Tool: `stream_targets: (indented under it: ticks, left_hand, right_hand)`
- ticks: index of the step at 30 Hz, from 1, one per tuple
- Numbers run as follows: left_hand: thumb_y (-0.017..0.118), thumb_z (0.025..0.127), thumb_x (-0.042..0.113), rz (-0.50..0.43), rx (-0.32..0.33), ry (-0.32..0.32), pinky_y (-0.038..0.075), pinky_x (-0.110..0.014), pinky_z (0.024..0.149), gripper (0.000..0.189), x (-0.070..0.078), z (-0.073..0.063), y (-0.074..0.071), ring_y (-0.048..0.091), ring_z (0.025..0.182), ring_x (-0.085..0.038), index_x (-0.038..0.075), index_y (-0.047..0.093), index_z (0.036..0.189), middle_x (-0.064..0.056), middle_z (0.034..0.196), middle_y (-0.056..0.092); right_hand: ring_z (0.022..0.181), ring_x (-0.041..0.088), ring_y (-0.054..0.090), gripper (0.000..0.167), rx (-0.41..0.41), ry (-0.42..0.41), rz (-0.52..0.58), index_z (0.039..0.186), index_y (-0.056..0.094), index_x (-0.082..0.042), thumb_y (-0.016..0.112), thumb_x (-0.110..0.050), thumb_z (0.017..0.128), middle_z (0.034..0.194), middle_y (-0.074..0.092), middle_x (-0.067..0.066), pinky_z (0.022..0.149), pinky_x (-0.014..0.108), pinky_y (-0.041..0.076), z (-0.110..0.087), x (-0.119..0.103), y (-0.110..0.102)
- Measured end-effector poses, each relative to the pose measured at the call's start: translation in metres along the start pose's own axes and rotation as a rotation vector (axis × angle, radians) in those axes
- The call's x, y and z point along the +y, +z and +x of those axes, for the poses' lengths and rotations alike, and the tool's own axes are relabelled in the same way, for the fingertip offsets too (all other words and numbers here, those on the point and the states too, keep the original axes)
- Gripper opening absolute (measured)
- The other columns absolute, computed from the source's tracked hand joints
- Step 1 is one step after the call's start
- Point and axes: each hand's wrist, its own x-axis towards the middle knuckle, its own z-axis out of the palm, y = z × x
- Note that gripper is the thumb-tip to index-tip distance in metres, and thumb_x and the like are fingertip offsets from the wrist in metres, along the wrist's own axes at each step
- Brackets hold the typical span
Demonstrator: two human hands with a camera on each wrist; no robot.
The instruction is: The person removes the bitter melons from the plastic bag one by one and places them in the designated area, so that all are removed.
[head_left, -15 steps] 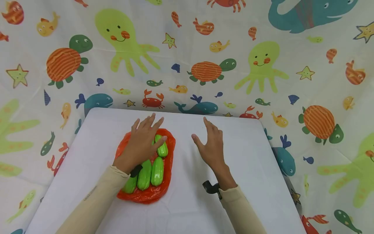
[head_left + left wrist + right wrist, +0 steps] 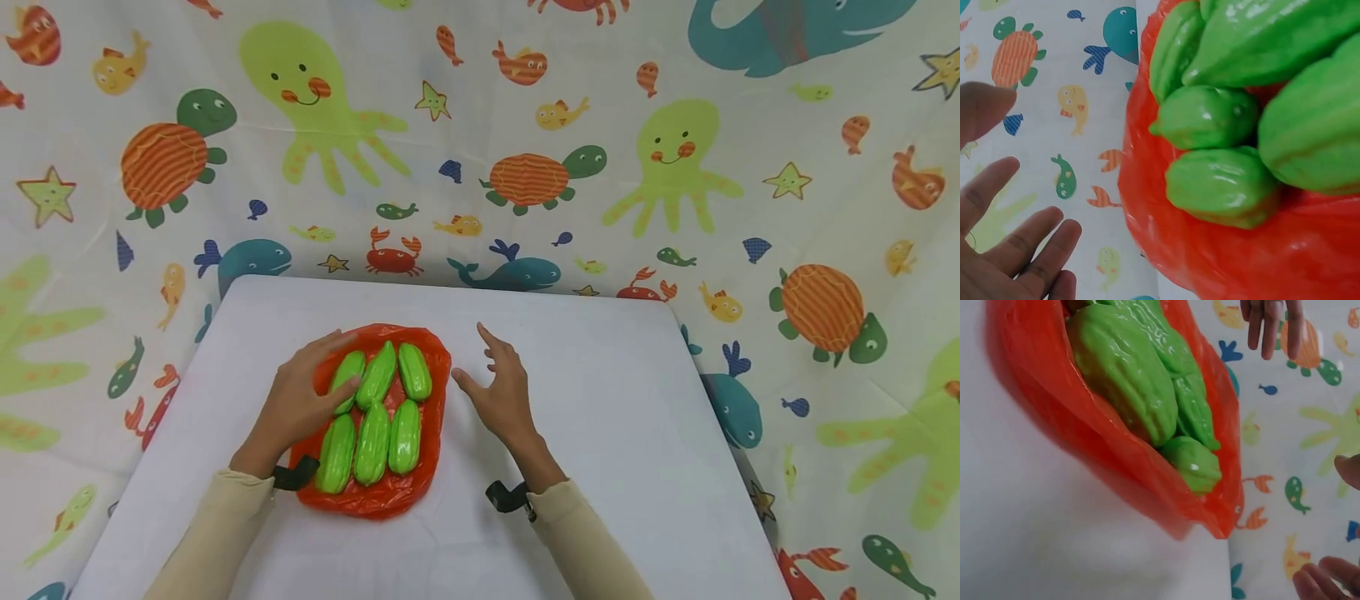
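Observation:
Several glossy green ridged gourds (image 2: pixel 373 442) lie in two rows inside a red plastic-lined tray (image 2: pixel 431 467) with crinkled raised sides. Over the tray's left edge is my left hand (image 2: pixel 296 400), fingers spread and the thumb overlapping the upper left gourd in the head view. My right hand (image 2: pixel 504 400) is off the tray's right side, thumb pointing at the rim, with nothing held. The left wrist view shows the left fingers (image 2: pixel 1025 247) apart from the gourds (image 2: pixel 1222 187). In the right wrist view, the red plastic (image 2: pixel 1141 469) rises around the gourds.
A white table (image 2: pixel 615 433) bears the tray on its left half. Behind and beside it hangs a curtain (image 2: pixel 480 108) printed with sea animals. A black wrist strap mount (image 2: pixel 296 473) sits on the left wrist and another (image 2: pixel 508 497) on the right.
My left hand has moved left and toward me, uncovering the upper gourds. My right hand has come left and slightly nearer, closer to the tray's right side. The tray has stayed about where it was.

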Motion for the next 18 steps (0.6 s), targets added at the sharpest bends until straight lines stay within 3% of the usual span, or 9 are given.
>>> stream_targets:
  ticks: [5, 11, 16, 18]
  left_hand:
    - [0.078, 0.096, 0.03, 0.002, -0.047, -0.103, 0.044, -0.078, 0.108, 0.07, -0.019, -0.011, -0.004, 0.038, 0.151, -0.051, 0.013, 0.05, 0.158, -0.022, 0.166, 0.043]
    - [0.076, 0.097, 0.038, -0.014, -0.123, -0.235, 0.033, -0.084, 0.111, 0.076, -0.046, -0.021, -0.006, 0.026, 0.156, -0.056, 0.017, 0.044, 0.163, -0.025, 0.172, 0.029]
    - [0.074, 0.099, 0.04, -0.154, -0.172, -0.278, 0.028, -0.084, 0.116, 0.078, -0.073, -0.028, -0.004, 0.021, 0.158, -0.055, 0.02, 0.039, 0.166, -0.023, 0.174, 0.025]
    - [0.072, 0.101, 0.037, -0.225, -0.181, -0.281, 0.034, -0.076, 0.119, 0.076, -0.082, -0.031, -0.003, 0.027, 0.156, -0.052, 0.018, 0.038, 0.166, -0.022, 0.173, 0.029]
  right_hand:
    - [0.134, 0.027, 0.061, 0.085, -0.085, -0.023, 0.041, 0.163, 0.037, -0.044, 0.082, -0.034, 0.092, 0.162, 0.051, 0.001, 0.106, 0.053, 0.059, -0.002, 0.002, 0.015]
    - [0.137, 0.033, 0.059, 0.087, -0.163, -0.026, 0.061, 0.164, 0.034, -0.046, 0.081, -0.032, 0.093, 0.163, 0.048, 0.001, 0.109, 0.051, 0.058, -0.005, 0.005, 0.031]
    - [0.137, 0.035, 0.058, 0.081, -0.207, -0.054, 0.077, 0.165, 0.038, -0.033, 0.08, -0.03, 0.095, 0.161, 0.051, 0.007, 0.107, 0.053, 0.059, -0.004, 0.005, 0.042]
    - [0.138, 0.034, 0.057, 0.08, -0.224, -0.068, 0.074, 0.165, 0.039, -0.027, 0.079, -0.028, 0.096, 0.16, 0.051, 0.008, 0.107, 0.054, 0.058, -0.003, 0.005, 0.046]
